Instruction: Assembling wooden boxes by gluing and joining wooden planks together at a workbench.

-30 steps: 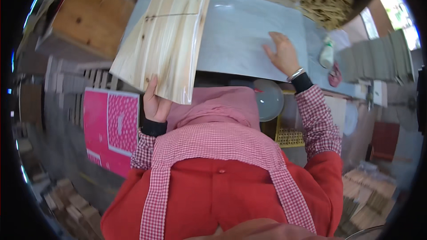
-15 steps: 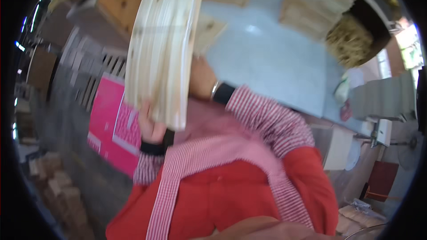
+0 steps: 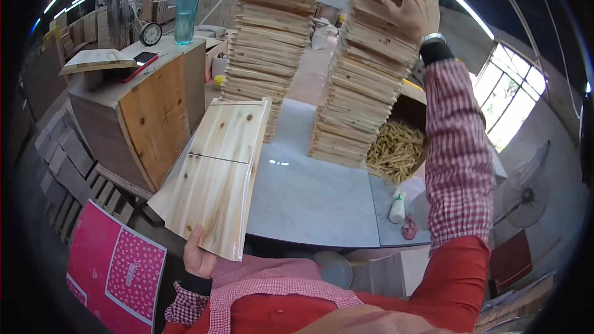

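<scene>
My left hand (image 3: 199, 256) is closed on the lower corner of a pale wooden board (image 3: 218, 176). The board has dark knots and a groove across it, and it is tilted over the table's left part. My right hand (image 3: 416, 6) is raised at the top of the tall right stack of wooden boards (image 3: 365, 68). Its fingers are stretched out and nothing shows in them; whether the palm touches the top board I cannot tell. A second tall stack of boards (image 3: 269, 37) stands to the left, behind the held board.
Both stacks stand on a grey-blue table (image 3: 315, 201). At right are a box of small wooden pieces (image 3: 396, 151) and a white bottle (image 3: 397, 209). A wooden cabinet (image 3: 154, 111) at left bears a teal bottle (image 3: 185, 15), a clock (image 3: 150, 34) and a phone (image 3: 141, 65). A pink carton (image 3: 99, 260) stands lower left.
My right hand has left the board and risen to the top of the right stack. My left hand still holds the board. The view has tilted up, bringing both stacks into sight.
</scene>
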`<state>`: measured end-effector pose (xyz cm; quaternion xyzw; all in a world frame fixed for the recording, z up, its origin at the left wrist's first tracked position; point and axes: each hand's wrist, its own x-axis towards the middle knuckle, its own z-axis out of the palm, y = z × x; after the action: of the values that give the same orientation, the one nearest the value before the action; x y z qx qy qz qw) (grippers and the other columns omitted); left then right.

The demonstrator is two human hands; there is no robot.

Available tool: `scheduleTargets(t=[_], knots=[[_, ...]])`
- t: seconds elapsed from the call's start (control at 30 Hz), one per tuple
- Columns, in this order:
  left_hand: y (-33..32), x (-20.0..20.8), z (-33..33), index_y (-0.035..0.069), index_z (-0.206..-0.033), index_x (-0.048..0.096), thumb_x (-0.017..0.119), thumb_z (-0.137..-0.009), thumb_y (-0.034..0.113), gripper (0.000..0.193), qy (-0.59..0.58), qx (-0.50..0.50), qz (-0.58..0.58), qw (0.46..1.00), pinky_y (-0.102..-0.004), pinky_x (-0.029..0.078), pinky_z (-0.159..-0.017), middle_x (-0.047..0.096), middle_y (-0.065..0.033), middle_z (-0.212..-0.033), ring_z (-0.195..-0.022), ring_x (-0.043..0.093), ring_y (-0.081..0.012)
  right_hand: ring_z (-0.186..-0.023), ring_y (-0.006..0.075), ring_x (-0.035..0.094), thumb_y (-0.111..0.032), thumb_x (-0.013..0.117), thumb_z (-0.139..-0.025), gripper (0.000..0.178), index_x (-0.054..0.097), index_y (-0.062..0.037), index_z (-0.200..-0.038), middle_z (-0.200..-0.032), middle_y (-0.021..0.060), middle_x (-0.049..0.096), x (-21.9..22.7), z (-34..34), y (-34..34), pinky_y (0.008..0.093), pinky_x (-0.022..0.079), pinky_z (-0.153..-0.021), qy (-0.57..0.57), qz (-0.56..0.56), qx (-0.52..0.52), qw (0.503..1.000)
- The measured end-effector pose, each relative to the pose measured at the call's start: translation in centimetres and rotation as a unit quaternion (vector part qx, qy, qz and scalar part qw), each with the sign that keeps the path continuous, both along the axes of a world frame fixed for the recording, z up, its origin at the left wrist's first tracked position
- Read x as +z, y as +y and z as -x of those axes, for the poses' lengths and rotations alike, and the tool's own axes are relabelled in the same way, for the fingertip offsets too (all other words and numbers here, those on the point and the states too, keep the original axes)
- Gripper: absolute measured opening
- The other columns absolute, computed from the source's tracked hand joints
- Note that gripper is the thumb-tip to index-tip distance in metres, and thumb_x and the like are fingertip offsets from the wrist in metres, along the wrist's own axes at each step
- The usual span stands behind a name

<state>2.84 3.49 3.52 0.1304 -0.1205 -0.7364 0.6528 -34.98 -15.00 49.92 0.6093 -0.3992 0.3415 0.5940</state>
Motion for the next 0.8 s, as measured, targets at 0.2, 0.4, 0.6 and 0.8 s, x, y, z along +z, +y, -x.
scheduleTargets(t=[0.2,0.4,0.6,0.8], knots=[[-0.2,0.2,1.2,0.003,-0.140,0.035,0.056,-0.092,0.010,0.053,0.059,-0.031,-0.047,0.997,-0.0452,0.039,-0.107,0.049,-0.0148,-0.136,-0.124,0.048,-0.0293,-0.123,0.0365,0.049,-0.018,0.057,-0.085,0.043,0.052,-0.0047,-0.126,-0.132,0.0185,0.052,4.0,0.6,-6.3,0.0466,0.039,-0.102,-0.026,-0.191,-0.257,0.947],[-0.7,0.8,1.3,0.003,-0.140,0.034,0.056,-0.092,0.011,0.053,0.039,-0.020,-0.039,0.998,-0.0451,0.039,-0.107,0.049,-0.0152,-0.135,-0.124,0.048,-0.0295,-0.098,0.0385,0.063,-0.011,0.050,-0.090,0.033,0.056,-0.0124,-0.122,-0.103,0.0221,0.065,7.1,8.8,-6.0,0.0461,0.052,-0.080,0.013,-0.220,-0.288,0.932],[-0.8,0.4,-0.2,0.003,-0.140,0.033,0.056,-0.093,0.012,0.053,0.028,-0.017,-0.043,0.999,-0.0450,0.039,-0.107,0.048,-0.0157,-0.136,-0.125,0.048,-0.0296,-0.088,0.0306,0.068,-0.016,0.048,-0.096,0.034,0.054,-0.0145,-0.129,-0.099,0.0173,0.068,-0.1,12.1,8.8,0.0404,0.056,-0.068,-0.015,-0.088,-0.112,0.990],[0.0,2.4,-1.0,0.003,-0.142,0.029,0.053,-0.094,0.010,0.054,-0.019,-0.036,-0.014,0.999,-0.0474,0.039,-0.106,0.045,-0.0165,-0.138,-0.127,0.046,-0.0303,-0.104,0.0323,0.064,-0.009,0.055,-0.094,0.033,0.054,0.0029,-0.125,-0.121,0.0206,0.061,-18.1,4.2,27.2,0.0362,0.055,-0.081,-0.068,-0.098,0.000,0.993]])
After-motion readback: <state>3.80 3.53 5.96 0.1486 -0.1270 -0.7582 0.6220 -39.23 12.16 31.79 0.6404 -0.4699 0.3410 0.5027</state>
